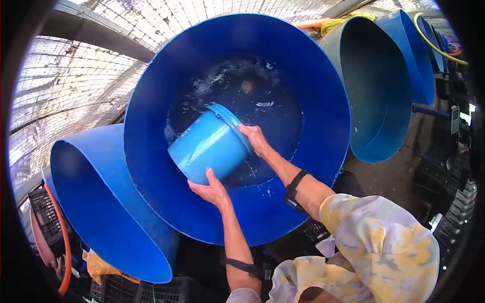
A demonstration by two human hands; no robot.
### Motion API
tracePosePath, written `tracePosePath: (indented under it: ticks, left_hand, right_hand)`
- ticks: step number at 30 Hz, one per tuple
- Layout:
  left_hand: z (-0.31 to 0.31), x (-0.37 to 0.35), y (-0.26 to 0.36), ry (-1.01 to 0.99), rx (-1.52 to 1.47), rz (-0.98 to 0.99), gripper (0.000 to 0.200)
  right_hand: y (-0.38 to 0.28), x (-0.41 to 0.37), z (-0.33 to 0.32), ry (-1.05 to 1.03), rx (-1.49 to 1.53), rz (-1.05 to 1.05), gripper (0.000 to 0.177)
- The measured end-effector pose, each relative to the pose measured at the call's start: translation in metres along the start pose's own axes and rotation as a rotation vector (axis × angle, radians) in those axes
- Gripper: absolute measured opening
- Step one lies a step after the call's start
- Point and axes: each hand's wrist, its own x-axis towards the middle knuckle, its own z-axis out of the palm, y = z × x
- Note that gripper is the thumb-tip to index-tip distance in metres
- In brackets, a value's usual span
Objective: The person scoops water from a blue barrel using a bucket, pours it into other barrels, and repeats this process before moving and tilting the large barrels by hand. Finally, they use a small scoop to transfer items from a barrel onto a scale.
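A light blue bucket [209, 146] is tilted on its side inside a large round blue tub [323, 101], its mouth turned to the upper right. My right hand [255, 139] grips the bucket's rim. Around the bottom edge of the bucket, my left hand [209, 190] is closed, thumb on the side wall. Dark, rippled water [273, 91] with white splashes lies in the tub beneath and beyond the bucket. Whether the mouth dips into the water is hard to make out. The fingers on the far side are hidden.
Another blue tub [108, 202] lies tipped at the left, and a grey-green tub [376, 96] stands tilted at the right, with more blue tubs [404, 55] behind. An orange hose [65, 242] runs down the left side. Black crates [118, 289] sit at the lower left.
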Motion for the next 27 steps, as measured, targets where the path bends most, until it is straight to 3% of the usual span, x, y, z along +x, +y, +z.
tracePosePath:
  ticks: [4,6,7,9,11,12,13,15,17,20,23,25,27]
  left_hand:
    - [0.032,0.001,-0.015,-0.059,-0.063,-0.021,0.065]
    - [0.041,-0.001,-0.026,-0.163,-0.209,-0.286,0.067]
    - [0.047,-0.006,-0.033,-0.164,-0.214,-0.283,0.067]
    - [0.054,-0.014,-0.036,-0.15,-0.313,-0.569,0.071]
    - [0.06,-0.015,-0.029,-0.141,-0.301,-0.611,0.073]
    - [0.055,-0.01,-0.027,-0.201,-0.557,-0.669,0.074]
    - [0.051,-0.008,-0.022,-0.272,-0.811,-0.724,0.076]
    - [0.051,-0.011,-0.043,-0.449,-0.955,-0.79,0.082]
    - [0.058,-0.034,-0.072,-0.485,-1.135,-0.944,0.084]
    - [0.045,-0.078,-0.026,-0.449,-1.382,-1.266,0.085]
    - [0.03,-0.103,0.015,-0.512,-1.594,-1.311,0.086]
    - [0.003,-0.117,0.06,-0.55,-1.574,-1.244,0.088]
    - [-0.022,-0.122,0.103,-0.436,-1.294,-1.267,0.091]
  right_hand:
    - [-0.019,0.009,-0.013,-0.045,-0.099,0.055,0.031]
    - [-0.018,0.012,-0.015,-0.062,-0.262,-0.038,0.033]
    - [-0.016,0.014,-0.014,-0.084,-0.416,-0.122,0.034]
    - [-0.023,0.015,-0.019,-0.099,-0.569,-0.127,0.036]
    - [-0.03,0.011,-0.022,-0.109,-0.708,-0.105,0.036]
    - [-0.03,0.001,-0.018,-0.085,-0.676,-0.151,0.038]
    - [-0.031,-0.009,-0.014,-0.092,-0.811,-0.35,0.04]
    - [-0.05,-0.041,0.01,-0.081,-1.269,-0.468,0.038]
    - [-0.066,-0.077,0.025,-0.076,-1.22,-0.568,0.035]
    - [-0.101,-0.119,0.032,-0.074,-1.229,-0.646,0.029]
    - [-0.145,-0.154,0.032,-0.073,-1.219,-0.716,0.027]
    - [-0.186,-0.179,0.033,-0.07,-1.202,-0.741,0.025]
    - [-0.237,-0.203,0.031,-0.032,-1.191,-0.78,0.025]
